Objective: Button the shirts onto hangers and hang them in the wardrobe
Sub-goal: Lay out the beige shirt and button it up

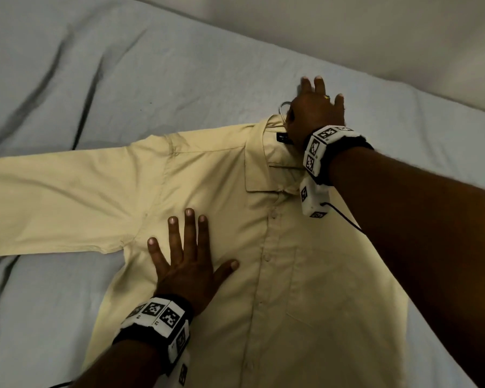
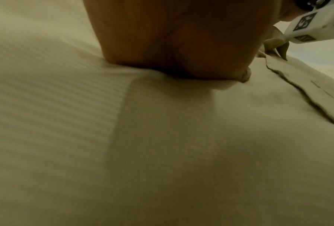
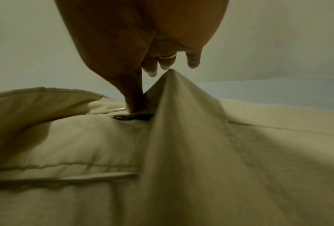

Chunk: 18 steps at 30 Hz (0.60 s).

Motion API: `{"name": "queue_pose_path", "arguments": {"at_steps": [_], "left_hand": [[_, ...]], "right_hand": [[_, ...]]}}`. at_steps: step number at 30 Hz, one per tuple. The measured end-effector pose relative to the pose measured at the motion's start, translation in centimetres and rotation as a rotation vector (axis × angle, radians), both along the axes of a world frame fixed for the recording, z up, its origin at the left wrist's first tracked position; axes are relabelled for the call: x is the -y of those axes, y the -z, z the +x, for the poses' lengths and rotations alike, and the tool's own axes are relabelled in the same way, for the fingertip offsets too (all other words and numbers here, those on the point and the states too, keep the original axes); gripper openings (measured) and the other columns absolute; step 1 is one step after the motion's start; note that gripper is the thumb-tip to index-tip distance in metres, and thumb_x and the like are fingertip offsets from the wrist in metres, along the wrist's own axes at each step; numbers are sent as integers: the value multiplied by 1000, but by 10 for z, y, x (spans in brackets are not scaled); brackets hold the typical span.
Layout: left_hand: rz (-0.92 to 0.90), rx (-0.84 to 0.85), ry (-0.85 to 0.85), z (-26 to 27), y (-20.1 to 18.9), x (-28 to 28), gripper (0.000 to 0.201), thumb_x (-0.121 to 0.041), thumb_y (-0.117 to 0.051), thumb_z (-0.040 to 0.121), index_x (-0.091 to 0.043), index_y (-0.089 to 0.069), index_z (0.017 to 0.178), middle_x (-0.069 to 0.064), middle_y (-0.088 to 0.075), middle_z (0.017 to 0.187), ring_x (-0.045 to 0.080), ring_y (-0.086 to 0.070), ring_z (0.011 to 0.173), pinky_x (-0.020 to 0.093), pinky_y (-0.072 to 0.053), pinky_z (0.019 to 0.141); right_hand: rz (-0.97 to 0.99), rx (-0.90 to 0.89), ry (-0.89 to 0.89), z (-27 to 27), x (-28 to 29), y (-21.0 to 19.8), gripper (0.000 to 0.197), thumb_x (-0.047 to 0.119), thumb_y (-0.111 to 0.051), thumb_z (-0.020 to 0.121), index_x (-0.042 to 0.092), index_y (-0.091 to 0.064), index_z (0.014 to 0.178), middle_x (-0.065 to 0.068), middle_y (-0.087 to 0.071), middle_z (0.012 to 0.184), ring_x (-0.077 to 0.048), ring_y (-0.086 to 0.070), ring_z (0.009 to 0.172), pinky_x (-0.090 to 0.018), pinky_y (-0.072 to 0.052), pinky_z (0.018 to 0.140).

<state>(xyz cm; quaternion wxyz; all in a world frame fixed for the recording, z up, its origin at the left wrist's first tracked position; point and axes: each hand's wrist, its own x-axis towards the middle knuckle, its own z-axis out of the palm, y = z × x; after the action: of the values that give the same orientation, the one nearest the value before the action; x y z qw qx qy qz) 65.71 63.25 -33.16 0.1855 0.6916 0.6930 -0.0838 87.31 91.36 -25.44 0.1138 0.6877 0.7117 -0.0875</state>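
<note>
One shirt in view: a pale yellow long-sleeved button shirt lies front up on the bed, collar toward 1 o'clock, one sleeve stretched out to 9 o'clock.
Hanger: a thin metal wire hanger sits inside the shirt; its hook pokes out of the collar at 12 o'clock, and a length of its wire shows under the collar flap.
Left hand: the left hand lies flat, fingers spread, pressing the chest panel beside the placket, at 7 o'clock from the collar.
Right hand: the right hand is at the back of the collar; the right wrist view shows the thumb pressed down at the neck label, the other fingers extended. Whether it truly grips the hanger's neck I cannot tell.
Done so far: the placket looks closed along the part in view, so the buttoning seems largely finished; the topmost collar area is open.
Left to do: lifting this shirt by the hook and hanging it in the wardrobe, which no view shows; no other shirts are in view either.
Writing: a small dark neck label carries pale lettering too small to read; the wrist bands bear black-and-white square marker patterns, no words.
</note>
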Motion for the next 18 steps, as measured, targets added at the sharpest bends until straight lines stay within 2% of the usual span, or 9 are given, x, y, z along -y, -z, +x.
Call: {"name": "queue_pose_path", "arguments": {"at_steps": [5,8,10,11,12,13,14,16,18], "left_hand": [[-81,45,-23,-1,2,-4,104,-88,-13,86,-18,-1,162,7,1,170,30,3,155,58,14,116],[-209,32,-49,-2,-9,-13,108,-94,11,70,-26,38,150,-1,39,160,22,43,143,57,32,106],[-336,21,-29,-3,-27,-21,110,-96,6,63,-30,50,139,-3,56,148,20,53,134,59,32,103],[-386,36,-23,-4,-46,-28,113,-93,-6,67,-28,41,147,0,48,154,22,41,144,59,21,111],[-377,92,-43,-7,-69,-35,111,-86,-16,74,-22,17,159,6,23,166,24,12,155,57,3,121],[-261,190,-71,-11,-96,-41,99,-76,-21,81,-15,-23,159,13,-20,166,28,-27,151,52,-26,119],[-55,294,-88,-16,-122,-46,80,-64,-24,87,-13,-54,140,16,-54,144,33,-55,129,49,-46,103],[382,371,-46,-22,-174,-50,47,-40,-42,95,-12,-64,126,14,-65,121,36,-63,111,47,-51,91],[594,407,69,-17,-221,-50,51,-25,-53,93,-10,-52,142,14,-54,137,36,-49,132,48,-39,105]], "right_hand": [[40,-99,112,0,10,-3,33,15,-52,96,15,-55,129,-6,-31,157,-27,-28,147,-65,-24,113],[182,-189,133,0,36,-31,20,11,-46,97,15,-53,115,-11,-59,120,-37,-59,111,-51,-48,93],[300,-158,51,1,56,-55,18,14,-40,101,13,-51,116,-12,-62,109,-39,-62,99,-48,-50,83],[347,-166,5,1,68,-69,19,13,-39,101,12,-50,117,-12,-63,108,-40,-62,96,-47,-49,81],[379,-168,-31,1,81,-81,20,12,-39,101,12,-51,117,-12,-63,106,-40,-62,94,-46,-49,79],[430,-176,-66,1,94,-95,21,10,-41,99,12,-53,116,-12,-63,103,-39,-62,90,-45,-48,76],[498,-190,-100,1,108,-107,19,7,-44,97,11,-55,112,-13,-64,98,-39,-62,84,-44,-48,70],[683,-244,-125,4,141,-136,15,4,-53,91,8,-61,102,-13,-64,87,-39,-61,73,-42,-47,60],[810,-337,-101,6,179,-167,13,7,-53,93,8,-63,102,-12,-64,88,-37,-60,73,-42,-47,61]]}}
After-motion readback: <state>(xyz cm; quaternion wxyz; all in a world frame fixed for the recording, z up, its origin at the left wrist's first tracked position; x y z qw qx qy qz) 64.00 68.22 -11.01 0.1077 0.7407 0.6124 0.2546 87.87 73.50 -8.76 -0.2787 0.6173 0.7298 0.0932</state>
